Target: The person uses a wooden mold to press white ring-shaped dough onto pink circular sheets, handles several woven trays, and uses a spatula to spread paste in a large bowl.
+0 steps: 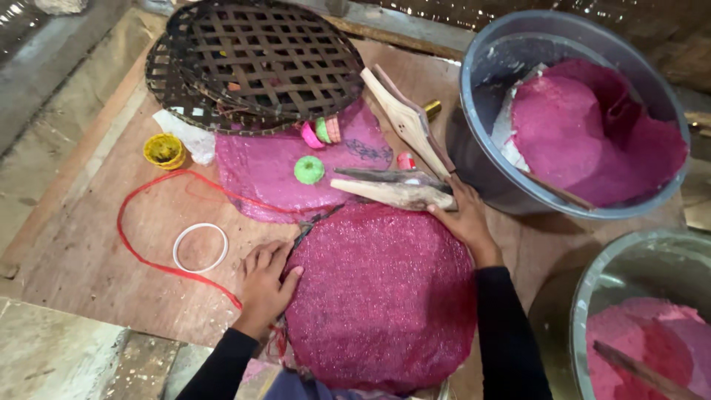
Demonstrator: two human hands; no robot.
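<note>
Left hand [264,284] flat, fingers spread on pink disc [381,296] edge; right hand [463,216] spread on far rim; disc bottom cut off.

Your left hand [264,281]: bare, no glove, no ring in view | your right hand [463,215]: bare too | sleeves: dark, long, close-fitting, ending at your wrists | arms enter from 6 o'clock

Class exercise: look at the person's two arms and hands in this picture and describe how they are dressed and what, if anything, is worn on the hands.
Both arms wear long, dark, close-fitting sleeves that end at the wrists, plain with no visible pattern. The left hand and right hand are bare: no gloves. No rings, watch or bracelet can be seen.
</note>
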